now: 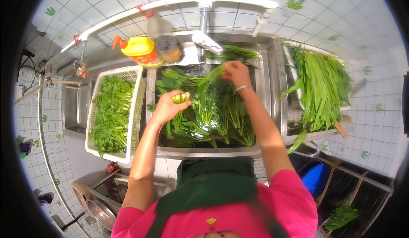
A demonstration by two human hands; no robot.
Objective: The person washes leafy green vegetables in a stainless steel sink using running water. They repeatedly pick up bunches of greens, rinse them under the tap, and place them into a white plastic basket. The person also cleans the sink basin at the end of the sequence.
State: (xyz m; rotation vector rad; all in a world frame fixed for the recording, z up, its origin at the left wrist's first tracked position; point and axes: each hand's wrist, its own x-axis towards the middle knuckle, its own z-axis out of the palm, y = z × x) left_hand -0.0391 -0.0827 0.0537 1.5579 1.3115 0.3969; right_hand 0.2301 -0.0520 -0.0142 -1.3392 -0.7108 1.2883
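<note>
My left hand [171,106] is closed around a bunch of leafy green stems [181,97], the pale cut ends showing above the thumb. My right hand [235,73], somewhat blurred and with a bangle at the wrist, grips a long leafy green [209,79] by one end over the basin. Below both hands, more leafy greens [235,118] lie in water in the stainless steel sink [207,151]. Further long leaves [236,53] rest at the back of the sink, beside the faucet [207,43].
A white plastic basket [136,119] of leafy herbs [111,113] stands on the left. Long-leaved greens [322,91] overhang another white basket [292,63] on the right. A yellow jug with an orange pump [140,50] stands behind the sink, under a white wall pipe [179,1].
</note>
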